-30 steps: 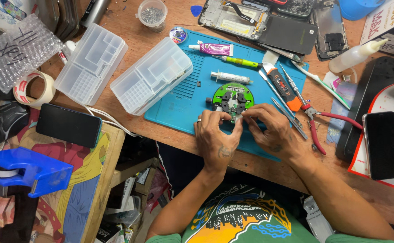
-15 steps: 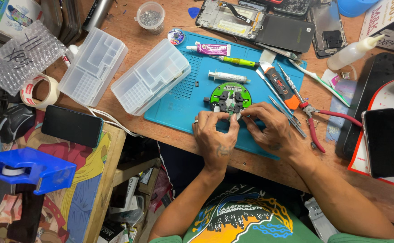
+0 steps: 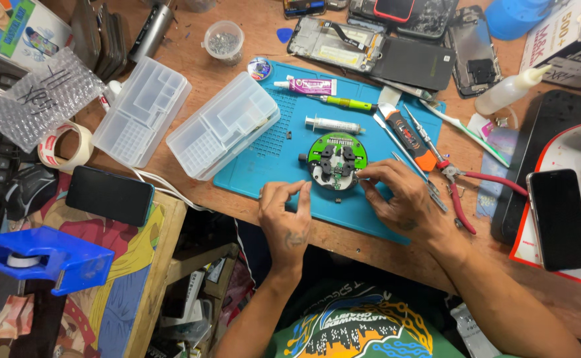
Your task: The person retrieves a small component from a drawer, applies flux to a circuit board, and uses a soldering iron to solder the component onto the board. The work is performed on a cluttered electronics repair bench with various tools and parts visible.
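Round green fixture (image 3: 337,164) on blue mat (image 3: 264,159), tabletop centre. Right hand (image 3: 400,199) pinching fixture's right edge; left hand (image 3: 287,213) released, fingertips just beside its lower left. Risk, judged: slip of fingers, small clamped part dislodged toward tweezers (image 3: 415,174).

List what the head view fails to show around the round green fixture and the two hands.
- Small part on the round green fixture: too small to identify.
- Right hand: fingertips curl at the fixture's edge; whether they pinch anything is hidden by the fingers themselves.
- Left hand: fingers bent; anything beneath is covered.
- Blue mat: near edge hidden by both hands.
- Cardboard box: cut off by the top right corner.
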